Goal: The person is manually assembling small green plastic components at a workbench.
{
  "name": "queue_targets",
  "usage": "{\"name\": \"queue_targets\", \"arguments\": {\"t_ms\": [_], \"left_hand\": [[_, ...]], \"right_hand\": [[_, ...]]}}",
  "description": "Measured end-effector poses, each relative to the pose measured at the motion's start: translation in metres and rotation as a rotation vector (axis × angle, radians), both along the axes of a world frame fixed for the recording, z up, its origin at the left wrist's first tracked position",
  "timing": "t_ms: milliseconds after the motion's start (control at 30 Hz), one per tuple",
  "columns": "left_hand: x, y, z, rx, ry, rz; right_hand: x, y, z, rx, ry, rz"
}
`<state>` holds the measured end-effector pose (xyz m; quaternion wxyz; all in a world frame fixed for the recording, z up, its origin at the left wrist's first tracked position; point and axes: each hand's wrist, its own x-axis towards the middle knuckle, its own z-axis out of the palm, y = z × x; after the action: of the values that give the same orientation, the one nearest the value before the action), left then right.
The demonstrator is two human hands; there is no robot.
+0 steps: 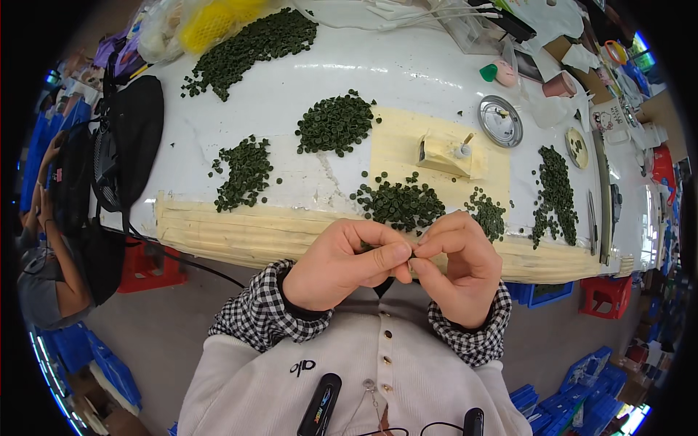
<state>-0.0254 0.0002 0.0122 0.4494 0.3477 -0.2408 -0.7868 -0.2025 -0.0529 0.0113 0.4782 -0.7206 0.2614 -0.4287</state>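
My left hand point(342, 263) and my right hand point(463, 267) meet over the table's near edge, both closed with fingertips pinched together. Between the fingertips shows a bit of a small dark green piece point(412, 255), mostly hidden by the fingers. Just beyond them lies a pile of small round dark green pieces point(400, 206), with a smaller pile point(486, 215) to its right. A tape-wrapped block point(445, 156) with a short upright stick and a small white pot stands behind these piles.
More dark green piles lie at the left point(243, 173), middle point(334, 123), far left point(254, 51) and right point(555, 196). A round metal lid point(500, 121) and a small dish point(576, 148) sit to the right. A black bag point(131, 138) rests at the left edge; another person sits beyond.
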Motion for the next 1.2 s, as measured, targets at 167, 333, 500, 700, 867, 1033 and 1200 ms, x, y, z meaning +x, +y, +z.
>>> {"name": "queue_targets", "arguments": {"t_ms": [167, 333, 500, 700, 867, 1033, 1200], "left_hand": [[-0.004, -0.001, -0.002, -0.016, 0.019, 0.059], [0.0, -0.001, 0.002, -0.028, -0.058, 0.085], [-0.001, -0.001, 0.008, -0.109, -0.169, 0.105], [-0.005, 0.0, -0.001, -0.149, -0.216, 0.142], [-0.005, -0.001, 0.0, -0.167, -0.298, 0.128], [-0.007, 0.0, -0.004, -0.206, -0.289, 0.168], [-0.007, 0.0, -0.007, -0.227, -0.301, 0.176]], "right_hand": [[0.0, 0.002, 0.001, -0.074, 0.019, -0.057], [0.003, 0.003, 0.006, -0.163, 0.091, -0.131], [0.002, 0.004, 0.005, -0.135, 0.102, -0.131], [0.001, 0.004, 0.002, 0.142, -0.04, -0.031], [0.001, 0.005, 0.0, 0.296, -0.073, -0.003], [0.002, 0.007, -0.002, 0.384, -0.105, 0.004], [0.002, 0.007, -0.001, 0.379, -0.111, 0.01]]}}
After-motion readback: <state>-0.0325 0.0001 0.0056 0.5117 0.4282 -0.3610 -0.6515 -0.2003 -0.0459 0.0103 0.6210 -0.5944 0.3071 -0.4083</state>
